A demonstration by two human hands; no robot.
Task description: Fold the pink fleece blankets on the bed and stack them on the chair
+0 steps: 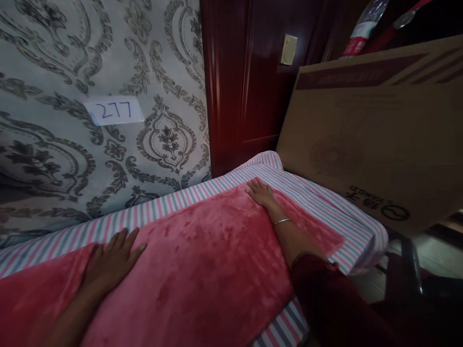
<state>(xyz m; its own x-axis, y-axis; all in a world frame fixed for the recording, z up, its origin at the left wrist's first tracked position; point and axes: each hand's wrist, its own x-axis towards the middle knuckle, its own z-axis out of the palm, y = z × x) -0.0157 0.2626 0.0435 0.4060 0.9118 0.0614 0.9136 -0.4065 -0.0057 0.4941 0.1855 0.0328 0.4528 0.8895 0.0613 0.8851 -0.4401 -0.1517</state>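
Note:
A plush pink-red blanket [202, 250] lies spread over a bed or padded surface covered by a striped sheet [304, 197] in pink, grey and white. My left hand [114, 260] rests flat on the blanket near its wall-side edge, fingers spread. Farther right, my right hand [261, 193] presses palm-down at the blanket's far corner, with a thin bangle on the wrist. Both hands are open and neither grips the cloth. A fold runs through the blanket beside my left hand, and smudge-like marks show in its pile.
A patterned wallpapered wall [170, 96] bearing a paper label [115, 111] marked 277 borders the far side. Dark red wood panelling [227, 96] carries a switch plate [289, 49]. A large cardboard box [376, 130] leans at the right, with a plastic bottle [363, 31] behind it.

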